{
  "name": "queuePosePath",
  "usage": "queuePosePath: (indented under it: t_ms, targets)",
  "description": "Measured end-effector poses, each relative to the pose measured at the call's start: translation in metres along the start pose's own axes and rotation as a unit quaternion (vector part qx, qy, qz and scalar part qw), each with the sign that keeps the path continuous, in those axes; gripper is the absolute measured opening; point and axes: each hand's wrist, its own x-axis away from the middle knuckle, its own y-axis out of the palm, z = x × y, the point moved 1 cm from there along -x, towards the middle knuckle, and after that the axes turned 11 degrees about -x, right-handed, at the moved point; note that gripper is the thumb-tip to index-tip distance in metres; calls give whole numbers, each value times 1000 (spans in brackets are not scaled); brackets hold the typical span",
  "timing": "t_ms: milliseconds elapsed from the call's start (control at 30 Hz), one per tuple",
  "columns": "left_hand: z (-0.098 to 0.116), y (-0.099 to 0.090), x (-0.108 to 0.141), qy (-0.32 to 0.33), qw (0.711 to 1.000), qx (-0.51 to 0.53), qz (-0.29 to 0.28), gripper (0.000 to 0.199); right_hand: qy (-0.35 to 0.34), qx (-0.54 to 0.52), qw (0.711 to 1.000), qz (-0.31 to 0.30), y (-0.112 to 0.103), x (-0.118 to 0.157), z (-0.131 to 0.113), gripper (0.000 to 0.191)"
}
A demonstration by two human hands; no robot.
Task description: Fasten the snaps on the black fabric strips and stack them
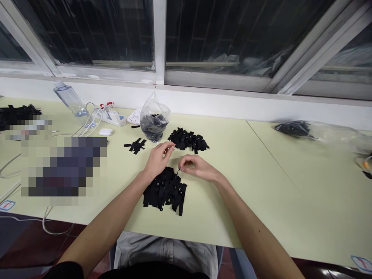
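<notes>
A heap of short black fabric strips (165, 190), some with small white marks, lies on the table just in front of me. Over its right upper edge, my right hand (197, 167) pinches the end of one thin black strip (178, 172) between thumb and fingertips. My left hand (158, 158) hovers at the heap's far edge, its fingers curled together towards the thumb; whether anything is between them I cannot make out. Beyond both hands is a second pile of black strips (188, 140). A few more loose strips (136, 145) lie to the left of it.
A clear plastic bag (155, 122) with black pieces stands behind the piles. To the left are a white earbud case (105, 132), a power strip (112, 116) with cables, a tilted water bottle (71, 101) and a blurred-out dark object (68, 166). Another bag (293, 128) lies far right.
</notes>
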Motion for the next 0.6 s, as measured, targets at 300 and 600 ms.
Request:
queuePosePath:
  t_ms: [300, 600]
  targets:
    - [16, 0, 3, 98, 993, -6, -62, 19, -75, -136, 959, 238, -13, -8, 14, 25]
    - [24, 3, 6, 47, 997, 18, -50, 25, -109, -31, 949, 294, 5, -9, 0, 22]
